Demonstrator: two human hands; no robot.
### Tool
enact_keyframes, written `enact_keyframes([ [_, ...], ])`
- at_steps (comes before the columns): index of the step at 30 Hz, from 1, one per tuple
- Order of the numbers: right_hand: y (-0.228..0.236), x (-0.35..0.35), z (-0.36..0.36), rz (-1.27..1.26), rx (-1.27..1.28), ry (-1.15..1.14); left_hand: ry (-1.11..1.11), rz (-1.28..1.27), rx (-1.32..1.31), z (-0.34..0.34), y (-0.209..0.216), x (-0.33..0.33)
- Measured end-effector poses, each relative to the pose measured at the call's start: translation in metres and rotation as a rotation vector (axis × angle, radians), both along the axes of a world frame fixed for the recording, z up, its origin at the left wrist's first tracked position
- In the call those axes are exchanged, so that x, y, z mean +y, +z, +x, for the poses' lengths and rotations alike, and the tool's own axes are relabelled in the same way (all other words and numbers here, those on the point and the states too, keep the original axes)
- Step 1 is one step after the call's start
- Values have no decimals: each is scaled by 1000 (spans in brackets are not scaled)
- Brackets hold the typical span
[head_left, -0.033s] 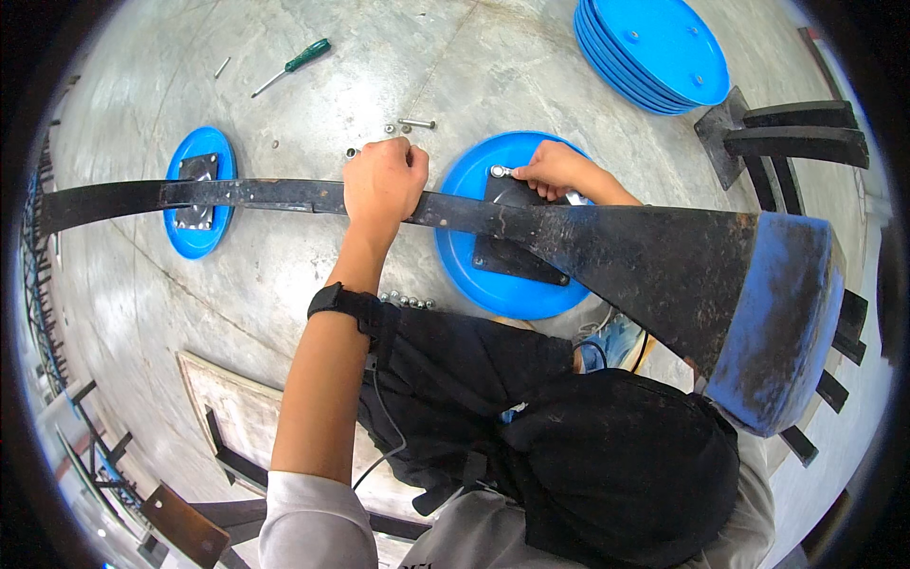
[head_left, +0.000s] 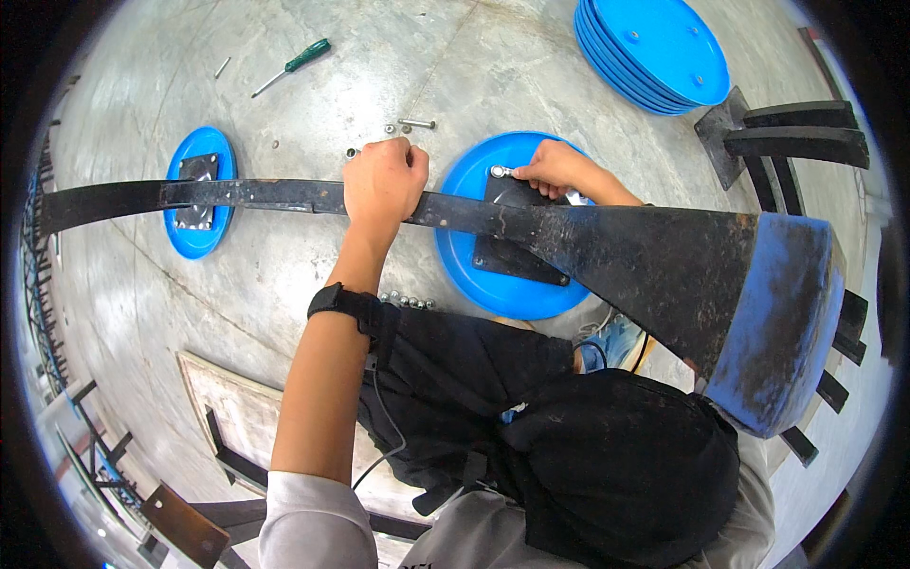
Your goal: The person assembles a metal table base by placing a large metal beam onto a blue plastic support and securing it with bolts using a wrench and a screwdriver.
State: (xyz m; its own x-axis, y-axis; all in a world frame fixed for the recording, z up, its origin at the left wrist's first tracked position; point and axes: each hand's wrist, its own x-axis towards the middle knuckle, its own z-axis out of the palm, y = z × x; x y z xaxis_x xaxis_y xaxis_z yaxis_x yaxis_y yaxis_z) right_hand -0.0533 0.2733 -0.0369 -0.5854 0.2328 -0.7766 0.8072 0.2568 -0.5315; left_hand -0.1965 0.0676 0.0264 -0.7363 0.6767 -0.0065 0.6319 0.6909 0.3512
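My left hand (head_left: pixel 384 185) is closed around a long black metal bar (head_left: pixel 284 195) that crosses the view. My right hand (head_left: pixel 559 173), beyond the bar, grips a silver wrench (head_left: pixel 500 173). Its ring end sits at a corner of a black metal plate (head_left: pixel 517 256); I cannot tell what is inside the ring. That plate rests on a round blue disc (head_left: pixel 460 275) on the floor, partly hidden under the bar. To the right the bar joins a wide black piece (head_left: pixel 664 275) with a worn blue end block (head_left: pixel 773 322).
A smaller-looking blue disc (head_left: pixel 197 244) with a black plate lies at left. Bolts (head_left: pixel 417 123) and nuts lie beyond my left hand, more nuts (head_left: pixel 408 302) near my leg. A green-handled screwdriver (head_left: pixel 308 54), stacked blue discs (head_left: pixel 654 57) and a black-legged frame (head_left: pixel 796 142) stand further off.
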Motion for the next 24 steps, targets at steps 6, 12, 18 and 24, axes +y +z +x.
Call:
enact_keyframes([
  [6, 16, 5, -24, 693, 405, 514, -11, -6, 23, -2, 0, -2],
  [12, 27, 16, -52, 819, 735, 1099, -6, -11, 10, 0, -2, 1],
  [18, 18, 12, -23, 507, 925, 419, 22, 14, 8, -3, 0, -2],
  [24, 12, 9, 14, 287, 506, 115, 4, 4, 6, 0, -1, 2],
])
